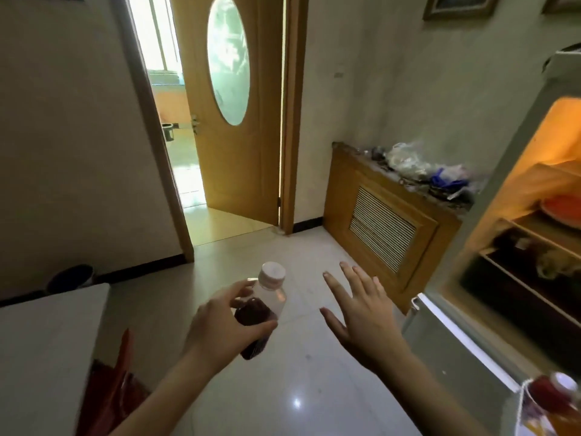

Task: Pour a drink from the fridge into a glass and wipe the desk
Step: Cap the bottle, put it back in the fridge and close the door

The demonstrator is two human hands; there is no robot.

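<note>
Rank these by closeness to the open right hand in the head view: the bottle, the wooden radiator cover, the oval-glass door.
1. bottle, just left of the right hand, held by the left hand.
2. wooden radiator cover, ahead on the right.
3. oval-glass door, farthest, ahead left.

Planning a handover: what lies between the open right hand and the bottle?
Nothing in the head view: only bare tiled floor shows in the gap between the right hand and the bottle in the left hand.

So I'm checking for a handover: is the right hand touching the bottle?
Apart. The head view shows floor between the open right hand and the bottle.
</note>
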